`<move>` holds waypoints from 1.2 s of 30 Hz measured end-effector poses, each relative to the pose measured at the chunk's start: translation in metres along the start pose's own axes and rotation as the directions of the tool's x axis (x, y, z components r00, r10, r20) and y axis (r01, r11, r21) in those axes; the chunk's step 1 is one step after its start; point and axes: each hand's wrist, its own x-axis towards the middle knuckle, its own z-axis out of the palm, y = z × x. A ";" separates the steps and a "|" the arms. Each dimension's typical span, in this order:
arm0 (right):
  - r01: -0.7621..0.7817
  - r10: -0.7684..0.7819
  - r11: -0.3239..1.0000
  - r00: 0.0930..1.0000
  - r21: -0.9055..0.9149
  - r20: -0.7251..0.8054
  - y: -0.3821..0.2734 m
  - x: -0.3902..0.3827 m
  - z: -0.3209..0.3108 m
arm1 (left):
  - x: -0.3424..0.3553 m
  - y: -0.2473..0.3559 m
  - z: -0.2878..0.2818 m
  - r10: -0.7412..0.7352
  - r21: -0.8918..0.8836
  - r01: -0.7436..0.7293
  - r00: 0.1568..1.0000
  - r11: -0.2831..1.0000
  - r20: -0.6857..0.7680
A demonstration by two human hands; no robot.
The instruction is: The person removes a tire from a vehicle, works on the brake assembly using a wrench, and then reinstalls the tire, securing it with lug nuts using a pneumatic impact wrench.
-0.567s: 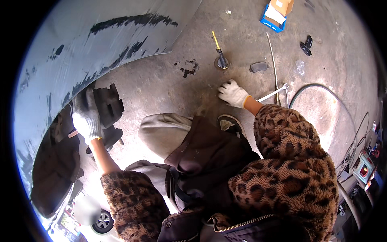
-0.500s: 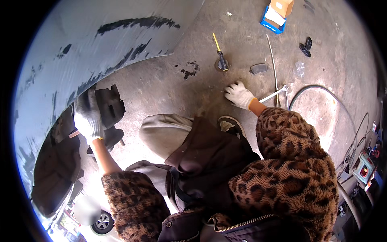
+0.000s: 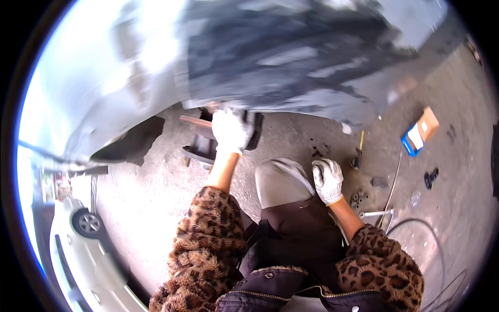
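My left hand (image 3: 228,131), in a white knit glove, lies against the dark brake assembly (image 3: 254,131) below the car's wheel arch. Its fingers are blurred and partly hidden, so their grip does not show. A reddish-brown flat edge (image 3: 196,122) sticks out to the left of this hand. Beside my bent knee, my right hand (image 3: 327,181) is gloved too, its fingers curled in; anything inside them is hidden. Just right of it, several small nut-like metal pieces (image 3: 358,198) lie on the floor, with a wheel wrench (image 3: 377,213) nearby.
The scuffed grey car body (image 3: 280,62) hangs over the far side. Rightward on the floor lie a yellow-handled tool (image 3: 360,148), a brake pad (image 3: 379,181), a blue-and-brown box (image 3: 416,138), dark parts (image 3: 431,178) and a hose (image 3: 431,229). A pale car (image 3: 78,255) stands left.
My view has swung left, so the car body fills more of it. My right hand has drawn back from over the floor to beside my knee. My left hand stays at the brake assembly.
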 end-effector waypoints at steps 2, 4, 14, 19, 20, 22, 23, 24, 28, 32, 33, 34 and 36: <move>0.076 -0.075 0.993 0.997 0.085 -0.012 -0.021 0.046 0.011 | -0.004 0.009 -0.016 -0.060 -0.180 0.030 0.985 0.983 -0.163; 0.134 -0.132 0.982 0.991 0.131 -0.025 -0.051 0.081 0.023 | -0.026 0.008 -0.046 -0.106 -0.271 0.035 0.962 0.962 -0.253; 0.409 -0.407 0.911 0.912 -0.049 0.057 -0.157 0.164 0.130 | -0.343 -0.073 -0.200 -0.919 0.303 0.927 0.304 0.224 -0.252; 0.513 -0.511 0.858 0.858 0.033 -0.060 -0.140 0.157 0.146 | -0.482 0.013 -0.246 -0.914 0.670 0.627 -0.198 -0.396 -0.354; 0.458 -0.458 0.889 0.889 0.024 -0.014 -0.136 0.156 0.148 | -0.496 0.028 -0.242 -0.891 0.635 0.626 -0.313 -0.453 -0.328; 0.350 -0.350 0.934 0.937 -0.076 0.017 -0.127 0.155 0.152 | -0.508 0.060 -0.220 -0.874 0.590 0.648 -0.311 -0.483 -0.373; 0.359 -0.360 0.930 0.933 -0.073 0.007 -0.124 0.153 0.152 | -0.515 0.064 -0.213 -0.870 0.571 0.660 -0.318 -0.488 -0.376; 0.272 -0.273 0.961 0.962 0.047 0.015 -0.122 0.155 0.154 | -0.519 0.066 -0.208 -0.854 0.532 0.698 -0.233 -0.480 -0.466; 0.240 -0.236 0.965 0.970 -0.108 0.053 -0.119 0.160 0.156 | -0.523 0.066 -0.207 -0.836 0.456 0.719 -0.336 -0.525 -0.434; 0.377 -0.368 0.903 0.926 -0.205 0.081 -0.115 0.162 0.155 | -0.516 0.058 -0.218 -0.847 0.522 0.667 -0.405 -0.531 -0.344; 0.399 -0.388 0.872 0.917 -0.282 0.097 -0.114 0.164 0.154 | -0.511 0.054 -0.222 -0.841 0.569 0.623 -0.442 -0.538 -0.311; 0.444 -0.422 0.838 0.896 -0.316 0.139 -0.114 0.165 0.154 | -0.504 0.048 -0.228 -0.822 0.604 0.580 -0.509 -0.546 -0.255; 0.404 -0.317 0.831 0.909 -0.381 0.272 -0.119 0.171 0.150 | -0.484 0.029 -0.243 -0.685 0.597 0.501 -0.719 -0.626 -0.115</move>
